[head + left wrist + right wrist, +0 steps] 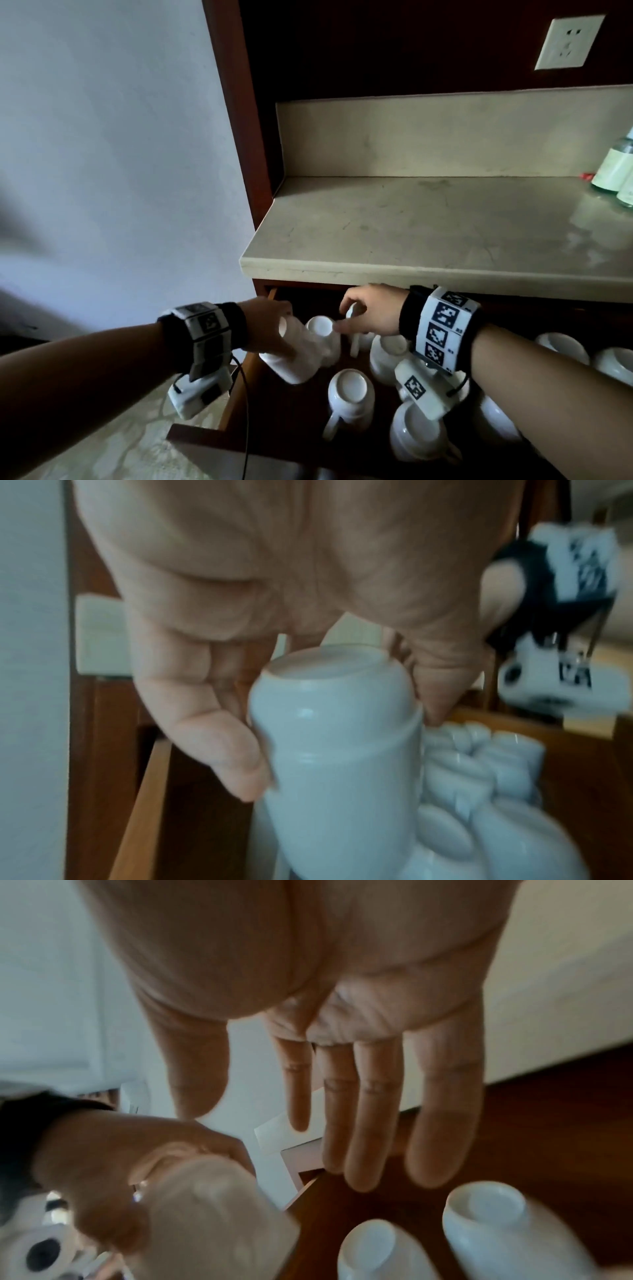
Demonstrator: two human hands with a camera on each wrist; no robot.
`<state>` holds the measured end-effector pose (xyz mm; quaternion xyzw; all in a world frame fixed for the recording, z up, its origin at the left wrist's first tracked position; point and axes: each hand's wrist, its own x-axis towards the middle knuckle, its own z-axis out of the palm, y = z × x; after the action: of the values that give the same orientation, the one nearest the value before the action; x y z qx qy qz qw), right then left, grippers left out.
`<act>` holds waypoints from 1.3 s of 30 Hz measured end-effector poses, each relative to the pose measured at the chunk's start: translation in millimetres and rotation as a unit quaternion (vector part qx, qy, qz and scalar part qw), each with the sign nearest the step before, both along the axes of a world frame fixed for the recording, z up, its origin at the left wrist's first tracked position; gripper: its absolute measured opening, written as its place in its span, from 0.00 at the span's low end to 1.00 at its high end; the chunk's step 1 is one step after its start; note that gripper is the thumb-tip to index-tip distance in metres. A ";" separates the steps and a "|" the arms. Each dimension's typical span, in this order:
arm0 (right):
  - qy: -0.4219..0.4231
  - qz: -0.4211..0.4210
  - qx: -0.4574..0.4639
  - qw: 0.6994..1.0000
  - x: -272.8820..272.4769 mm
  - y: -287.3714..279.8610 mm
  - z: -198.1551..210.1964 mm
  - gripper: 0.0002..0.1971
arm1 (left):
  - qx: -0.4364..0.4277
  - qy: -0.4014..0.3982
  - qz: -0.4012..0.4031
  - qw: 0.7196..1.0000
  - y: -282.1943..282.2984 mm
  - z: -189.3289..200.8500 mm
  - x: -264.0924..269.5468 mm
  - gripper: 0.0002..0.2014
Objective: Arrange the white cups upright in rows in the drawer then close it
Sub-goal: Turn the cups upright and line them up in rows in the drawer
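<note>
The wooden drawer (239, 387) stands pulled out under the counter, with several white cups inside, bottoms up. My left hand (274, 325) grips a tilted stack of two nested cups (298, 356) above the drawer's left side; thumb and fingers wrap its base (335, 723). My right hand (346, 318) hovers over the back cups, beside an upturned cup (323, 329). In the right wrist view its fingers (369, 1123) are straight and hold nothing. More upturned cups lie in front (351, 394) and to the right (416, 431), (486, 1210).
A pale stone counter (428, 233) overhangs the drawer's back. Clear bottles (616, 168) stand at its far right. A wall socket (568, 41) sits above. A white wall lies to the left, and patterned floor (120, 455) below the drawer's front.
</note>
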<state>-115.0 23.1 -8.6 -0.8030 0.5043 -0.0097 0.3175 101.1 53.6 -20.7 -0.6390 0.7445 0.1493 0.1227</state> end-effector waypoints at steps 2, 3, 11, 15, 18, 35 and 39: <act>-0.126 -0.074 0.128 0.981 3.5 -4.5 -5.1 0.22 | -0.047 0.088 0.012 0.995 6.8 23.7 6.2 0.34; -0.173 -0.117 0.187 0.960 6.6 -6.9 -7.4 0.23 | -0.071 0.142 0.018 0.987 9.3 28.9 8.9 0.35; -0.417 -0.106 0.426 0.796 26.9 -18.1 -5.7 0.42 | -0.162 0.403 0.021 0.900 15.6 19.0 22.0 0.31; -0.370 -0.104 0.324 0.865 47.0 -15.8 -5.8 0.27 | -0.054 0.348 0.032 0.935 13.6 24.6 40.6 0.41; -0.058 -0.009 0.024 0.998 72.3 -3.4 -12.0 0.29 | 0.012 0.185 0.037 0.982 10.8 30.7 60.9 0.34; 0.274 0.124 -0.024 0.953 147.9 27.6 -90.8 0.45 | 0.039 0.050 0.048 0.997 11.4 -3.0 74.1 0.18; 0.274 0.123 -0.028 0.954 148.3 27.8 -94.7 0.46 | 0.035 0.040 0.028 0.998 6.5 -0.3 63.0 0.18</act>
<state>33.3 50.9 -103.2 -0.8391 0.4690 0.2353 0.1436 164.1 60.1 -21.1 -0.6483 0.7251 0.2038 0.1112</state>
